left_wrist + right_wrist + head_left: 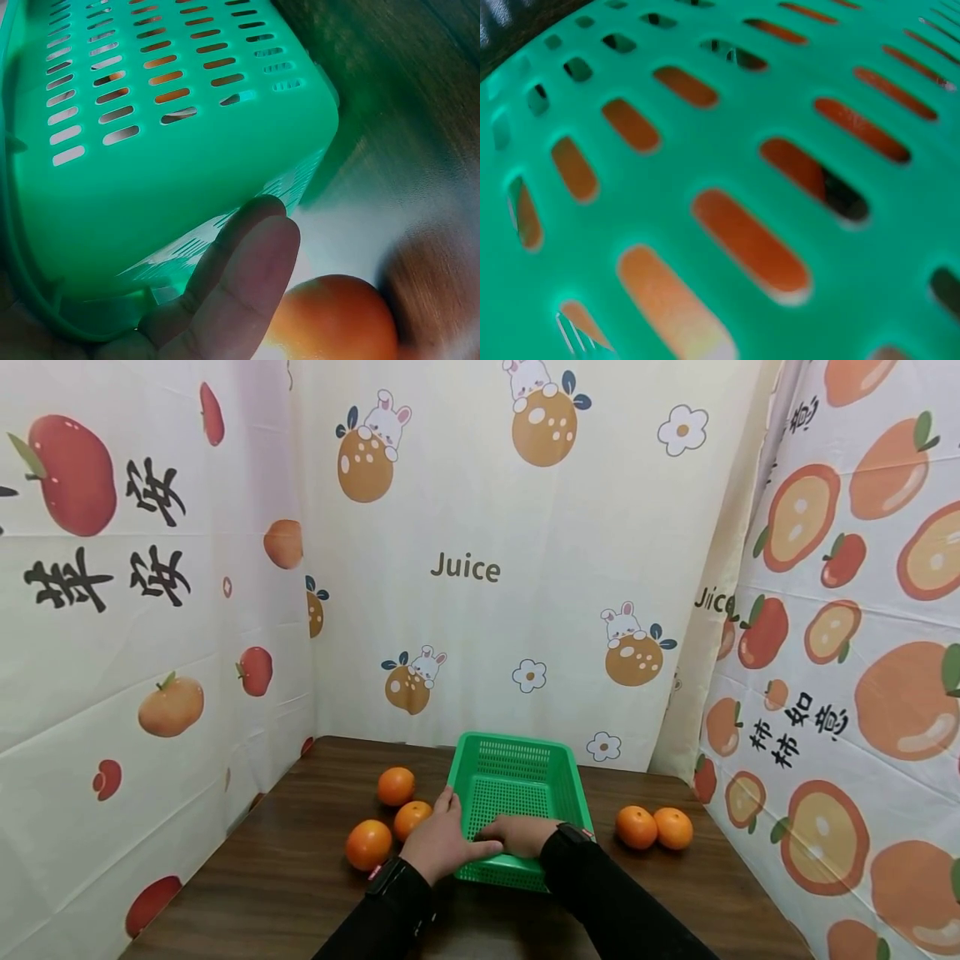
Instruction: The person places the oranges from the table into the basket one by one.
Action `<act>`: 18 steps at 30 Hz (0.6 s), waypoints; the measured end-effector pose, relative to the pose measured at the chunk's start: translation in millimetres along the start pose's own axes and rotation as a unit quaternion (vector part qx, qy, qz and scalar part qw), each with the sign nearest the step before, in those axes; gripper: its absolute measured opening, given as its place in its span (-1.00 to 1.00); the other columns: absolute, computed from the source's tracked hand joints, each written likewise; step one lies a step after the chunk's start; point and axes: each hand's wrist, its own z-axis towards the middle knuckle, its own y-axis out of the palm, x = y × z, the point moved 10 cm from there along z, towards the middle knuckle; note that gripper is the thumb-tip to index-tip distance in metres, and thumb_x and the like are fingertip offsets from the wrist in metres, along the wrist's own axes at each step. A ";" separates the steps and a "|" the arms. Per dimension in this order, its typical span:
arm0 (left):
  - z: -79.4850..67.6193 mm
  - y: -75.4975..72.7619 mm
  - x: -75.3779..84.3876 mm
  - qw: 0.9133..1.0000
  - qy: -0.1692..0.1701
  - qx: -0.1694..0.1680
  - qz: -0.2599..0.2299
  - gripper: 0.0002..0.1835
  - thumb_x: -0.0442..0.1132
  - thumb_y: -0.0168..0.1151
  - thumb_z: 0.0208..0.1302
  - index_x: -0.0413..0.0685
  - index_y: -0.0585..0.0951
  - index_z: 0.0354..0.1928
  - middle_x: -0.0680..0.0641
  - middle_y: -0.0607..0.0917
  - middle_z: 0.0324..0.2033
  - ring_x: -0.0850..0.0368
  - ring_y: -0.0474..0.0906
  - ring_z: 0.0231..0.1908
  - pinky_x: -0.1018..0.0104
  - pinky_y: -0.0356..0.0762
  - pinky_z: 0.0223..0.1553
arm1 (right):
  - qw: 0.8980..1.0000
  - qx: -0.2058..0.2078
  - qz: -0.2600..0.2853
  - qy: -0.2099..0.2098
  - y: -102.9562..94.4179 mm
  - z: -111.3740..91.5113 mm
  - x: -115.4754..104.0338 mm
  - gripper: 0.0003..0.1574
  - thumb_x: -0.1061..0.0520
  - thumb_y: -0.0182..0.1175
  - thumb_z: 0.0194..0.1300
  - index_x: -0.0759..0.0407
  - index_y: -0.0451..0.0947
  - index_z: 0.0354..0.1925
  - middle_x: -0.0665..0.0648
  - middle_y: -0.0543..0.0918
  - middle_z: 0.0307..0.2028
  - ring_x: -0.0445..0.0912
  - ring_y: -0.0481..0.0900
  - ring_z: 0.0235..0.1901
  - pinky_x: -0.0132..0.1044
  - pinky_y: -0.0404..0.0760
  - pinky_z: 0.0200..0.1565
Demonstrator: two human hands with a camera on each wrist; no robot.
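Green perforated plastic rectangular basket [517, 756]: on brown wood-grain table [285, 860]. Left hand [441, 843]: fingers straight, against basket's left side. Right hand [523, 836]: at near rim, grip unclear. Cream fruit-print curtain [495, 518] behind: "Juice".

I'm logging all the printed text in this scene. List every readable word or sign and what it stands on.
"Juice": back curtain, near its middle.
"Juice": the same curtain's right side, creased through the letters.
"安": left curtain, upper.
"苹安": left curtain, just below.
"柿柿如意": right curtain.
"意": right curtain, near the top.
Unreadable: marks cut off at the head view's left edge; any lettering on the left wristband or right wristband, too small.
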 end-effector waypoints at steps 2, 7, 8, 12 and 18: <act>0.6 1.2 -0.9 1.000 -0.002 -0.002 -0.001 0.41 0.66 0.30 0.08 -0.29 0.17 0.65 -0.27 0.03 0.70 -0.27 0.66 0.22 -0.05 0.72 -0.07 | 1.000 -0.002 0.003 -0.006 0.6 0.6 0.1 -0.52 -0.11 0.04 0.68 -0.22 0.57 0.43 -0.07 0.63 0.37 -0.08 0.52 0.43 -0.02 0.51 0.42; 0.5 1.5 -1.1 1.000 -0.006 -0.005 -0.001 0.40 0.65 0.31 0.08 -0.28 0.17 0.65 -0.26 0.03 0.70 -0.27 0.64 0.24 -0.07 0.72 -0.05 | 1.000 0.006 0.017 -0.005 0.1 0.3 4.3 -0.52 -0.13 0.04 0.68 -0.20 0.58 0.42 -0.10 0.65 0.33 -0.08 0.54 0.39 0.00 0.52 0.40; 0.7 1.6 -1.2 1.000 -0.007 -0.004 0.000 0.40 0.65 0.31 0.09 -0.28 0.17 0.65 -0.26 0.03 0.70 -0.27 0.64 0.25 -0.06 0.72 -0.05 | 1.000 0.011 0.017 -0.006 -0.9 -0.2 4.8 -0.52 -0.14 0.05 0.67 -0.19 0.59 0.41 -0.10 0.66 0.31 -0.09 0.55 0.37 -0.01 0.53 0.38; 0.6 -0.3 0.2 1.000 -0.003 0.001 0.003 0.37 0.63 0.33 0.11 -0.30 0.18 0.64 -0.28 0.05 0.70 -0.26 0.68 0.17 -0.02 0.71 -0.13 | 0.999 0.033 0.027 -0.019 -6.7 -2.7 4.3 -0.52 -0.13 0.10 0.65 -0.08 0.61 0.38 -0.07 0.70 0.23 -0.12 0.62 0.26 -0.06 0.59 0.31; 1.5 -0.5 -1.4 1.000 -0.002 0.004 0.005 0.39 0.66 0.31 0.08 -0.28 0.18 0.65 -0.27 0.04 0.70 -0.19 0.73 0.04 0.09 0.67 -0.28 | 0.997 0.069 0.031 -0.019 -12.6 -9.8 9.6 -0.51 -0.14 0.17 0.62 -0.06 0.61 0.38 -0.02 0.69 0.21 -0.14 0.60 0.17 -0.13 0.60 0.21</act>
